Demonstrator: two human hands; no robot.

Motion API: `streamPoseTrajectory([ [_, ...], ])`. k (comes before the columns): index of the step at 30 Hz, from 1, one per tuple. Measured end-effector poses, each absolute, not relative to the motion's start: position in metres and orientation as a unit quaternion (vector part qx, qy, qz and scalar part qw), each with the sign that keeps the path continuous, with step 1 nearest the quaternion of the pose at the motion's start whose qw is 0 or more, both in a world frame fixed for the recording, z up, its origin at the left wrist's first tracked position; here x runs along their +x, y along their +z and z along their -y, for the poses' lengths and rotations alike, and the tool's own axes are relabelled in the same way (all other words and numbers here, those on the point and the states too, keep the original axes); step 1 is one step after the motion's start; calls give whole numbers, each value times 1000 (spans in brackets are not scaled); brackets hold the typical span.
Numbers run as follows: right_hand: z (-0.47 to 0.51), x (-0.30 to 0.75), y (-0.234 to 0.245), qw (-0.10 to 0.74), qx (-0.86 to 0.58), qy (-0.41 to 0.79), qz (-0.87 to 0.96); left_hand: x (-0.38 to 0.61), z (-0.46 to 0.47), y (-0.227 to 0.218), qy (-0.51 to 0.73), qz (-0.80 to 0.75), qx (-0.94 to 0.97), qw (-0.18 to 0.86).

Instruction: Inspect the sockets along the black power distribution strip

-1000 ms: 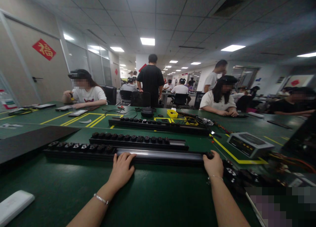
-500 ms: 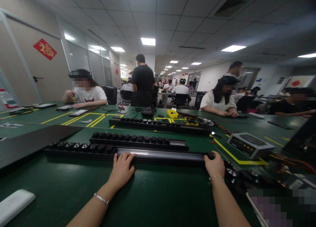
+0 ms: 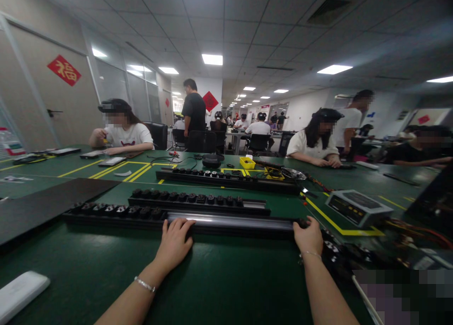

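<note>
A long black power strip (image 3: 226, 222) with a row of sockets at its left lies across the green table (image 3: 219, 278) in front of me. My left hand (image 3: 174, 243) rests on its middle, fingers curled over the near edge. My right hand (image 3: 308, 237) grips its right end. Two more black strips lie parallel behind it, one close (image 3: 198, 201) and one farther back (image 3: 226, 179).
A grey flat device (image 3: 356, 207) sits right of the strips inside yellow floor tape. A white object (image 3: 21, 290) lies at lower left, a black panel (image 3: 42, 207) at left. Cables and parts crowd the right. Several people sit or stand around the far side.
My hands and the strip have stayed put. In the background, a standing person in black has walked left and another in white has walked right.
</note>
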State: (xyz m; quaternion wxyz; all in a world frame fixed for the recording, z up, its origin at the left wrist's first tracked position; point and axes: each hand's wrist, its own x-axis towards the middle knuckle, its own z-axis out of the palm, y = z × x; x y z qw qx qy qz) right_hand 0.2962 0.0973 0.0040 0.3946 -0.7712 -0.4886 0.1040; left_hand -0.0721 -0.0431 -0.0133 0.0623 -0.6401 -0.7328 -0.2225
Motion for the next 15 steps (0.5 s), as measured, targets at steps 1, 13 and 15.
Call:
streamPoseTrajectory([
  [1, -97, 296, 4, 398, -770, 103, 488, -72, 43, -13, -222, 733, -640, 63],
  [13, -98, 299, 5, 369, -784, 126, 482, -73, 42, -16, -226, 727, -644, 70],
  [15, -99, 300, 4, 370, -784, 124, 483, -73, 42, -16, -227, 727, -644, 72],
])
